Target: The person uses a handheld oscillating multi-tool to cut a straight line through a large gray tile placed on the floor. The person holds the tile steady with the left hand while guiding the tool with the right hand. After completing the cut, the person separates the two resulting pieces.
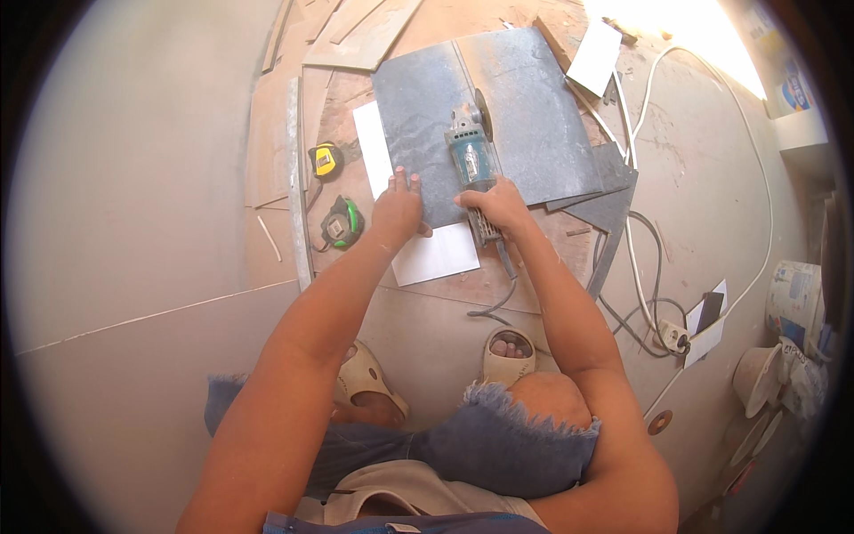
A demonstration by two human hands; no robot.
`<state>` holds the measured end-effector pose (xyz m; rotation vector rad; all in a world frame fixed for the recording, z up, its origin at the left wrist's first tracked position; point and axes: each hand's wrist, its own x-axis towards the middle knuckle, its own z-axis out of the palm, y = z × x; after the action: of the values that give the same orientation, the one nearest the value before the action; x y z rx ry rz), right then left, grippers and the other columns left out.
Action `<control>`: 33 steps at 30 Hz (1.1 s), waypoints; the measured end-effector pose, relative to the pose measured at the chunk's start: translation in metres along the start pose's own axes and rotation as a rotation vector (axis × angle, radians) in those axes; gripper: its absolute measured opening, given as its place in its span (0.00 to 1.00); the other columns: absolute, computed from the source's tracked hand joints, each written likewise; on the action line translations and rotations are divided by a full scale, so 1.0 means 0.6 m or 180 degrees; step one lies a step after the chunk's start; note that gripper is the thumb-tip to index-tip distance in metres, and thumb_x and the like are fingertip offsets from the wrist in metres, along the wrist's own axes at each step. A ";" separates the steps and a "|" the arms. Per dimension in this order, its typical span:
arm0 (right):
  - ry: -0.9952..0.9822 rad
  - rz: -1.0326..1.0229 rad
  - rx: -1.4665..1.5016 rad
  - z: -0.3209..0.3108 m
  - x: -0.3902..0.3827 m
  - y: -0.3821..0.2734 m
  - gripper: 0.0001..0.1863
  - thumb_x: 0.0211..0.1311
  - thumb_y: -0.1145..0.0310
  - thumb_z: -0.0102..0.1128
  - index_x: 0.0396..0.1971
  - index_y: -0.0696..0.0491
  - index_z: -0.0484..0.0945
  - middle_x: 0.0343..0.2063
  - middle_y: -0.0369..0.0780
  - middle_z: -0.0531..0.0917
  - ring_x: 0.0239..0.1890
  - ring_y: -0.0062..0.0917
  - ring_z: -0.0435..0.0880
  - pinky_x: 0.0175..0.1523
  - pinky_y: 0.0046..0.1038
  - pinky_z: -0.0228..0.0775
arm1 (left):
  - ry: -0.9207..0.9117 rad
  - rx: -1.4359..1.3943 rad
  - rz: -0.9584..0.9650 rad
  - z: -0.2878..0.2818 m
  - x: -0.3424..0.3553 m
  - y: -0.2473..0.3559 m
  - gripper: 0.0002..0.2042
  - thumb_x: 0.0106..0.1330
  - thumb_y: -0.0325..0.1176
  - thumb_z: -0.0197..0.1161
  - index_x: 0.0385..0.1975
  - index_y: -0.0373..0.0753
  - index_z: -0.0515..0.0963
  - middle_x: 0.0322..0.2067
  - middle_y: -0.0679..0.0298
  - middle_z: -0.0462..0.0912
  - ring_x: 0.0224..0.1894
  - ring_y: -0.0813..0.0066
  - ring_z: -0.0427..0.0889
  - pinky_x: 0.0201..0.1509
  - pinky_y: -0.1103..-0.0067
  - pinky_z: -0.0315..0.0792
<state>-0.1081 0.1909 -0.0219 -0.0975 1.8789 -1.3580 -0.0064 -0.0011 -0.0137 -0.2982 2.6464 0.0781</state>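
Note:
A large dark grey tile (414,98) lies in front of me, with a line running across it from the far edge toward me. My right hand (500,206) is wrapped around the rear body of a teal angle grinder (471,160). The grinder's disc (483,114) stands on edge at the line; whether it touches the tile or spins, I cannot tell. On the tile's near left corner rests my left hand (399,206), fingers stretched out, holding nothing. White pieces (436,255) stick out from beneath the tile's left and near edges.
Left of the tile are a yellow tape measure (326,161), a green-and-black tape measure (342,222) and a long metal bar (296,178). Dark offcuts (605,206) lie to the right. A white cable (769,196) loops toward a socket block (673,336). A bucket (794,298) stands far right.

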 end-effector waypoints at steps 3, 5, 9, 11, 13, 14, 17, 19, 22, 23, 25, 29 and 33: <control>0.0057 0.0011 -0.0153 0.000 -0.008 -0.001 0.36 0.39 0.58 0.75 0.46 0.68 0.77 0.38 0.51 0.85 0.38 0.34 0.86 0.43 0.31 0.77 | -0.0005 0.0028 -0.0002 0.000 0.000 -0.001 0.59 0.38 0.49 0.83 0.71 0.30 0.57 0.71 0.32 0.53 0.72 0.43 0.62 0.68 0.64 0.70; 0.0023 -0.0024 -0.0107 0.002 -0.016 0.002 0.36 0.39 0.57 0.75 0.46 0.68 0.77 0.39 0.51 0.85 0.39 0.34 0.86 0.44 0.31 0.77 | -0.0024 0.0047 -0.0010 -0.003 -0.001 0.000 0.59 0.39 0.49 0.83 0.71 0.30 0.56 0.71 0.32 0.53 0.72 0.43 0.61 0.68 0.64 0.70; 0.0074 -0.0033 -0.0174 0.003 -0.028 0.007 0.36 0.39 0.57 0.75 0.46 0.67 0.77 0.38 0.51 0.85 0.40 0.33 0.86 0.45 0.32 0.76 | -0.0046 0.0073 -0.0013 -0.005 -0.001 0.000 0.59 0.40 0.49 0.83 0.71 0.31 0.56 0.71 0.33 0.53 0.72 0.43 0.61 0.68 0.64 0.70; 0.0104 0.0012 -0.0111 0.000 -0.038 0.004 0.36 0.39 0.57 0.75 0.46 0.67 0.77 0.38 0.50 0.85 0.40 0.33 0.86 0.46 0.32 0.76 | -0.0051 0.0068 -0.0017 -0.005 0.000 0.001 0.59 0.40 0.49 0.83 0.71 0.31 0.56 0.71 0.33 0.53 0.72 0.43 0.60 0.68 0.64 0.70; 0.0060 -0.0072 0.0000 0.001 -0.044 0.002 0.31 0.41 0.58 0.75 0.42 0.66 0.78 0.33 0.46 0.84 0.35 0.28 0.83 0.41 0.30 0.75 | -0.0080 0.0056 -0.0038 -0.008 0.000 0.004 0.59 0.40 0.49 0.83 0.71 0.31 0.56 0.71 0.34 0.52 0.72 0.43 0.60 0.67 0.64 0.70; 0.0068 -0.0095 0.0041 -0.001 -0.049 0.003 0.29 0.42 0.59 0.75 0.40 0.65 0.78 0.31 0.45 0.84 0.32 0.26 0.82 0.38 0.28 0.74 | -0.0081 0.0057 -0.0054 -0.007 0.001 0.005 0.59 0.39 0.49 0.83 0.71 0.31 0.56 0.71 0.34 0.52 0.73 0.43 0.60 0.67 0.64 0.70; 0.0399 -0.0181 -0.0276 0.011 -0.030 0.026 0.32 0.41 0.59 0.75 0.43 0.67 0.78 0.32 0.45 0.84 0.32 0.26 0.82 0.38 0.28 0.74 | -0.0100 0.0054 -0.0076 -0.007 0.001 0.005 0.59 0.39 0.49 0.83 0.71 0.30 0.56 0.71 0.34 0.52 0.72 0.43 0.60 0.67 0.64 0.70; 0.0281 -0.0066 -0.0208 0.006 -0.040 0.016 0.33 0.41 0.58 0.75 0.44 0.66 0.78 0.32 0.46 0.84 0.32 0.27 0.82 0.38 0.28 0.74 | -0.0129 0.0061 -0.0135 -0.007 -0.001 0.004 0.60 0.38 0.49 0.83 0.71 0.30 0.56 0.71 0.33 0.52 0.72 0.42 0.60 0.67 0.64 0.70; 0.0420 -0.0004 -0.0484 0.009 -0.032 0.030 0.33 0.41 0.58 0.75 0.44 0.66 0.78 0.32 0.46 0.84 0.33 0.28 0.83 0.39 0.29 0.75 | -0.0007 0.0003 -0.0004 -0.001 0.001 0.001 0.60 0.37 0.49 0.83 0.71 0.30 0.56 0.71 0.32 0.52 0.72 0.42 0.61 0.66 0.64 0.71; 0.0370 0.0014 -0.0381 0.008 -0.039 0.025 0.33 0.41 0.58 0.75 0.44 0.66 0.78 0.32 0.46 0.84 0.33 0.28 0.83 0.40 0.30 0.75 | -0.0013 0.0004 0.0001 -0.001 0.001 -0.001 0.60 0.37 0.49 0.83 0.71 0.29 0.56 0.71 0.32 0.53 0.72 0.42 0.61 0.66 0.64 0.71; 0.0325 0.0000 -0.0301 0.008 -0.039 0.030 0.33 0.40 0.58 0.76 0.44 0.65 0.78 0.32 0.46 0.84 0.33 0.28 0.83 0.40 0.30 0.75 | -0.0024 0.0003 0.0004 0.000 0.002 -0.001 0.59 0.38 0.49 0.83 0.71 0.29 0.57 0.70 0.31 0.53 0.71 0.41 0.62 0.66 0.64 0.71; 0.0502 -0.0090 -0.0456 0.012 -0.061 0.022 0.32 0.41 0.58 0.76 0.44 0.64 0.78 0.32 0.46 0.84 0.34 0.27 0.83 0.41 0.29 0.74 | -0.0002 0.0004 0.0028 -0.001 0.000 -0.002 0.59 0.38 0.49 0.83 0.70 0.28 0.57 0.70 0.32 0.53 0.71 0.41 0.61 0.66 0.64 0.71; 0.0483 -0.0126 -0.0480 0.015 -0.049 0.055 0.31 0.41 0.59 0.76 0.44 0.64 0.78 0.33 0.44 0.84 0.33 0.26 0.82 0.41 0.28 0.74 | 0.0050 0.0020 0.0043 -0.001 -0.001 -0.001 0.59 0.38 0.49 0.83 0.70 0.28 0.57 0.70 0.32 0.53 0.72 0.42 0.61 0.66 0.64 0.71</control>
<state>-0.0702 0.2123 -0.0339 -0.1109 2.1159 -1.2790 -0.0059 -0.0017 -0.0130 -0.2798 2.6639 0.0721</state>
